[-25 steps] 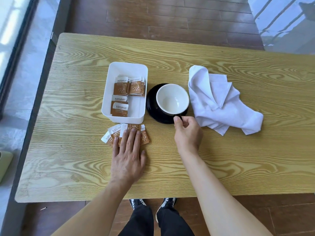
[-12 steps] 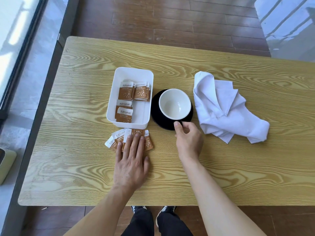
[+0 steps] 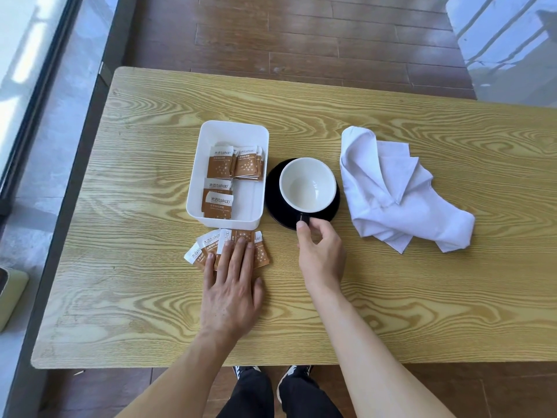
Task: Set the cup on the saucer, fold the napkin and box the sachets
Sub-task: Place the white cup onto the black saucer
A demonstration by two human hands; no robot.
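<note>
Cup (image 3: pixel 307 184) sits on saucer (image 3: pixel 272 200); right hand (image 3: pixel 321 254) pinches its handle; left hand (image 3: pixel 230 292) presses loose sachets (image 3: pixel 208 242) on the tabletop (image 3: pixel 422 297).

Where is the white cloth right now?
In the head view, the crumpled white napkin lies on the right side of the table, just right of the cup on its black saucer, untouched by either hand.

Left hand (image 3: pixel 230 292) lies flat over the loose sachets (image 3: pixel 208 247) at lower centre, hiding their middles; count unclear. Right hand (image 3: pixel 321 257) thumb covers most of the cup handle (image 3: pixel 303 218). Cup (image 3: pixel 307 184) hides the saucer (image 3: pixel 275 203) centre. Small print on the boxed sachets (image 3: pixel 220 164) too small to read. Table (image 3: pixel 422 297) cut off at right edge; pale green object (image 3: pixel 13 297) cut off at left edge.
</note>
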